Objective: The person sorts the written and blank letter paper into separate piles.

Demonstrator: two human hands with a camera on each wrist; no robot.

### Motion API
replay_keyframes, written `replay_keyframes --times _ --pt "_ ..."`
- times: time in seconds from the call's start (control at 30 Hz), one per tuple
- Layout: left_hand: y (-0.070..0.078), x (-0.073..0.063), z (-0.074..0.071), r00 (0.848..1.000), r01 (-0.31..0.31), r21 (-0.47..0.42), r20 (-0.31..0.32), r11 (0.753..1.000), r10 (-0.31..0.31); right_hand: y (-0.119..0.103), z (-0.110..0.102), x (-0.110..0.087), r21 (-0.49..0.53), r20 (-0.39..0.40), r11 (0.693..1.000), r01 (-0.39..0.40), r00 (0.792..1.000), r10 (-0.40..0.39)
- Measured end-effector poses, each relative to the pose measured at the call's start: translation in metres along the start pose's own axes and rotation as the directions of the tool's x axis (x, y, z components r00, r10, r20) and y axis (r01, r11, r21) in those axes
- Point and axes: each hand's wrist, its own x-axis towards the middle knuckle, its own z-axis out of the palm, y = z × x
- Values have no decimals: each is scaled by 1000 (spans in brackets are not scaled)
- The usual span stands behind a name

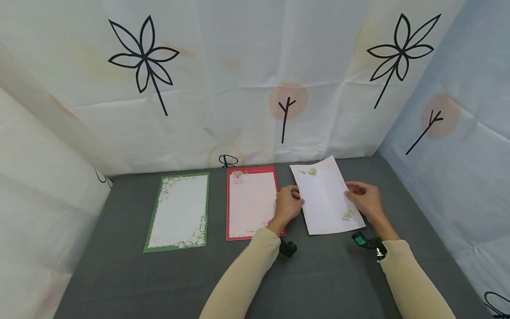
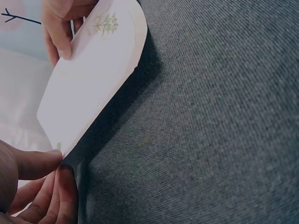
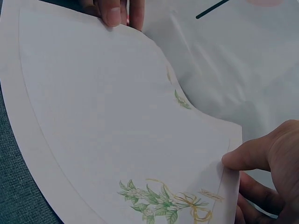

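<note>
White cloth walls rise behind the grey surface, and I see the pale floral sheet bowing, right of centre in the head view. Left hand pinches one edge, right hand the other! Red-bordered sheet mid-frame, green-bordered sheet left of that.

The left forearm and right forearm, both in beige sleeves, rise from the lower edge of the head view and converge forward. The left hand pinches, its thumb uppermost and its fingers curled beneath. The right hand faces it, likewise pinching, thumb extended on top and fingers bent below. The hands stand apart, roughly level with each other.
</note>
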Motion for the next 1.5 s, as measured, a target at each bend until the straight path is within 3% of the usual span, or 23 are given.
replay_keyframes --times 0.37,0.63,0.93,1.2,1.5 --pt "-2 -1 1 998 -29 113 50 993 23 1 2 1 -207 26 977 51 999 -46" --pt "-2 0 1 997 -60 168 64 984 50 3 4 2 -272 89 962 39 996 -15" --pt "-1 1 1 994 -86 170 79 982 74 5 7 3 -300 105 951 74 994 -44" --pt "2 -4 -6 997 -64 92 52 994 59 -12 12 1 -310 70 945 101 994 -83" --pt "-4 -9 -28 997 -71 -105 13 992 73 -39 28 -6 -250 80 960 125 991 -108"
